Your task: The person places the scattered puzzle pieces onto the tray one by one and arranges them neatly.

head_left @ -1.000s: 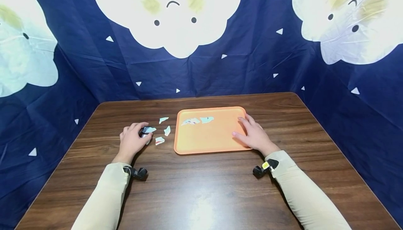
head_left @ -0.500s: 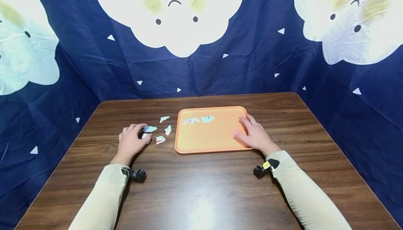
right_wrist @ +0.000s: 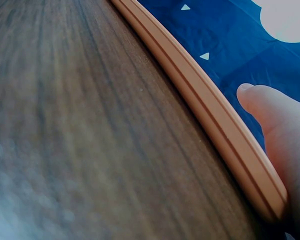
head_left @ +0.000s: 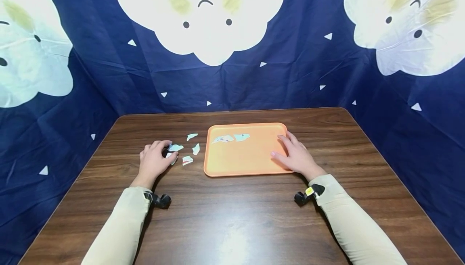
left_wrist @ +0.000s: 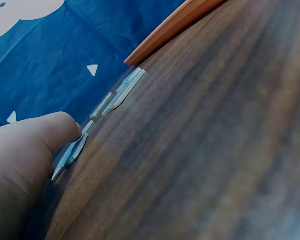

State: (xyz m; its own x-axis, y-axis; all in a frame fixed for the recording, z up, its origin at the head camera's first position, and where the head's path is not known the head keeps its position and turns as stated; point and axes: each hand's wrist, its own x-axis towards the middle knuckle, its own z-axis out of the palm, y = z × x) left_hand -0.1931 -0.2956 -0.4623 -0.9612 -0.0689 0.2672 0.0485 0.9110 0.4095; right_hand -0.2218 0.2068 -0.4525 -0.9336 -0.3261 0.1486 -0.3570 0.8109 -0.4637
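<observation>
My left hand lies low over the left of the table, fingers loosely bent around two flat, jagged pale pieces. One is a bluish shard by the fingertips; the other, a pale shard, is partly covered by the thumb. Seen from the left wrist, the thumb touches the edge of a shard. My right hand rests over the right rim of an orange tray, fingers spread and relaxed, holding nothing. Two patterned shards, one larger and one bluish, lie at the tray's upper left.
Between left hand and tray lie three more shards: a far one, a middle one and a red-marked one. The brown wooden table ends at a blue cloth backdrop. Each wrist wears a small black camera.
The head view has shifted slightly, so everything appears a little further right. Both hands and the shards keep practically the same places.
</observation>
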